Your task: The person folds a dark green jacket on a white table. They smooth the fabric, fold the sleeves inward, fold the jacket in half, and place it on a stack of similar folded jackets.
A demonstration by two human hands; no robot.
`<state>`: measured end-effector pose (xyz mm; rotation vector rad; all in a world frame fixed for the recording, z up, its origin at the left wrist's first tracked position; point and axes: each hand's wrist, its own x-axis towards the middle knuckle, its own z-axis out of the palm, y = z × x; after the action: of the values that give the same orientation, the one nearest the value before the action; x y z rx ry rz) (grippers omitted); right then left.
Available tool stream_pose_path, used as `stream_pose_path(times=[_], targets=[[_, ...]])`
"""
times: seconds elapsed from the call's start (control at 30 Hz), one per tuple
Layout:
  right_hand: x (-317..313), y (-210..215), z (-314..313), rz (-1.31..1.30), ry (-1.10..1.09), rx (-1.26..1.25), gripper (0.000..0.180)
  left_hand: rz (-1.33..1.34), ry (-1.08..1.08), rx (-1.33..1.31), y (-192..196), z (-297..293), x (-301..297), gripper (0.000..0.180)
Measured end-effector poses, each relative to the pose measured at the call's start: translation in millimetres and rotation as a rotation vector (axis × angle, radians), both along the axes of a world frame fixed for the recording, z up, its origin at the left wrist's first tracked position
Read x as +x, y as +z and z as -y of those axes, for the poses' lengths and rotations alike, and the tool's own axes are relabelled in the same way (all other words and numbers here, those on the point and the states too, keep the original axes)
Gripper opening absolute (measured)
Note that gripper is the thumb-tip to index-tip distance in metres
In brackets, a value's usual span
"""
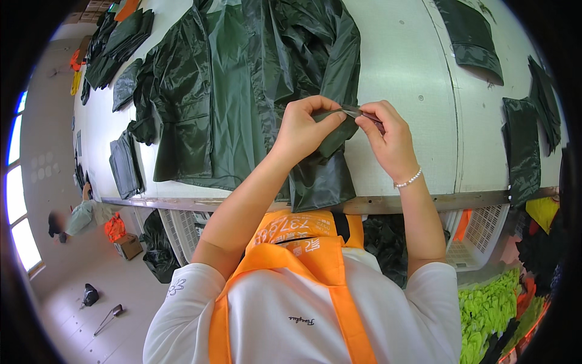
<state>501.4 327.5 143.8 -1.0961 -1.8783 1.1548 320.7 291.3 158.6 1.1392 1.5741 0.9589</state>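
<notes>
A dark green, shiny jacket (pixel 233 91) lies spread open on the pale table in front of me, its lighter green lining showing. My left hand (pixel 306 126) is closed, thumb and fingers pinching the edge of the jacket's right-hand sleeve. Beside it, my right hand (pixel 388 130), with a beaded bracelet on the wrist, pinches the same strip of dark fabric between thumb and fingers. The edge is stretched between both hands, lifted above the table. A lower corner of the jacket hangs over the table's front edge below my hands.
Folded dark green garments lie on the table (pixel 418 151) at the right, such as one bundle (pixel 522 142), and at the left, such as another (pixel 125 165). White plastic crates (pixel 485 233) stand under the front edge. Lime-green garments (pixel 485 309) are piled at lower right. Another person bends at far left.
</notes>
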Motion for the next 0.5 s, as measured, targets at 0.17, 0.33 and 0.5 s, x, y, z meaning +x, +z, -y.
stream_pose_path(times=[0.17,0.33,0.5], targets=[[-1,-1,-1,0.001,0.003,0.025,0.02,0.017,0.005,-0.003,0,0,2,0.018],[0,-3,-1,0.015,-0.018,0.033,0.019,0.036,0.007,-0.015,2,-1,3,0.017],[3,-8,-6,-0.312,-0.079,-0.312,0.018,-0.051,-0.034,0.129,-1,0,7,0.024]])
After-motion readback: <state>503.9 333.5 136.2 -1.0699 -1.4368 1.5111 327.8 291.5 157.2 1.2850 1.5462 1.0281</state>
